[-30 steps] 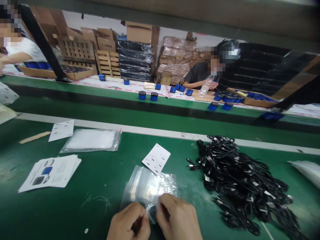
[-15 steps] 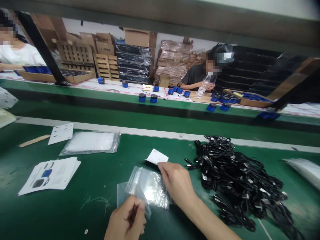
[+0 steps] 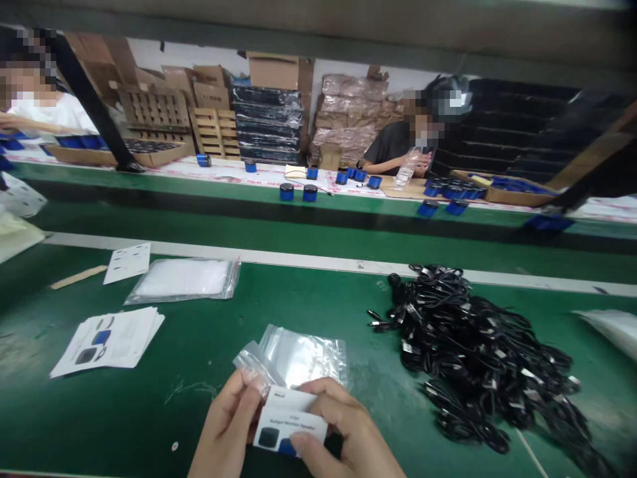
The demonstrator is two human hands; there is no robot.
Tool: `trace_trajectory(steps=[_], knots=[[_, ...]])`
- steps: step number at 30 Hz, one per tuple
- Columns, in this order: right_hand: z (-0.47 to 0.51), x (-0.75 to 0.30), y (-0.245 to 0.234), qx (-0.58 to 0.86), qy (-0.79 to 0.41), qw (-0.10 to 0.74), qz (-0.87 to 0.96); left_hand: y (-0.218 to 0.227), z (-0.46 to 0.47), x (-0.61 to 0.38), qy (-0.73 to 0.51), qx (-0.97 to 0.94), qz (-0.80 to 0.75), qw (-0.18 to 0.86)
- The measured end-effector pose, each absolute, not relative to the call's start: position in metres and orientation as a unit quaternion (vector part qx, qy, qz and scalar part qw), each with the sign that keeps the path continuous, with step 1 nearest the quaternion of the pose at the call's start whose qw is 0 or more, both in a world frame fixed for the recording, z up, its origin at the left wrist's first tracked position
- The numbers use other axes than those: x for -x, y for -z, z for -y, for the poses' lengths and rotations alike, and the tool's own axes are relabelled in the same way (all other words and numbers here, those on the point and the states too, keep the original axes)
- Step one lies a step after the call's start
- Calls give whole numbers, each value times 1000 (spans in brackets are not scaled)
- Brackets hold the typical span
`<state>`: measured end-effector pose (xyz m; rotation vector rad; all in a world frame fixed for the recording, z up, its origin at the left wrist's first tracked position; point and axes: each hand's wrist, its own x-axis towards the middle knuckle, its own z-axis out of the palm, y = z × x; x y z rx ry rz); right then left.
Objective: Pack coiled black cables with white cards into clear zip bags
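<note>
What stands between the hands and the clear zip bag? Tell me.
Nothing visible. The left hand and right hand hold a printed card just below the clear zip bag on the green mat; clear plastic at the left fingertips touches it.

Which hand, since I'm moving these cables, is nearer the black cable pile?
Right. The right hand is left of the black cable pile, not touching it, and grips a printed card; the left hand holds the card's other side, farther from the pile.

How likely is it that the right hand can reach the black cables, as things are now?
Likely yes. The right hand holds a printed card with the left hand, so must release first; the black cable pile lies close, only green work surface between.
</note>
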<state>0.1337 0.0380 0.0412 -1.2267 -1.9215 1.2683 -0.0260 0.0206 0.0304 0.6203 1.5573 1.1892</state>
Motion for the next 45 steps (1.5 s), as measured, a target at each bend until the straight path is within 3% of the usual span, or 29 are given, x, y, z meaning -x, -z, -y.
trace_trajectory(steps=[4, 7, 11, 16, 20, 24, 27, 30, 36, 41, 45], knots=[[-39, -127, -36, 479, -404, 259, 735, -26, -19, 27, -473, -425, -704, 317], [-30, -119, -21, 485, -468, 337, 657, -17, -21, 33, -446, -508, -715, 179], [-16, -104, 1, 450, -609, 475, 449, -10, -22, 40, -439, -514, -725, 133], [-12, -97, 8, 435, -709, 429, 351, -17, -22, 32, -434, -510, -734, 113], [-17, -111, 5, 502, -583, 397, 502, -23, -22, 25, -425, -511, -734, 142], [-19, -121, -6, 483, -366, 513, 608, -19, -21, 24, -400, -532, -727, 168], [-19, -116, -11, 429, -281, 590, 624, -13, -18, 21, -387, -565, -711, 162], [-19, -110, -8, 403, -219, 615, 641, -11, -14, 18, -382, -601, -688, 141], [-19, -114, 1, 459, -184, 520, 696, -13, -13, 15, -380, -665, -638, 84], [-30, -127, -18, 532, -273, 380, 706, -6, -12, 9, -360, -716, -598, 19], [-37, -142, -40, 442, -408, 280, 749, 0, -11, 13, -351, -736, -579, 8]])
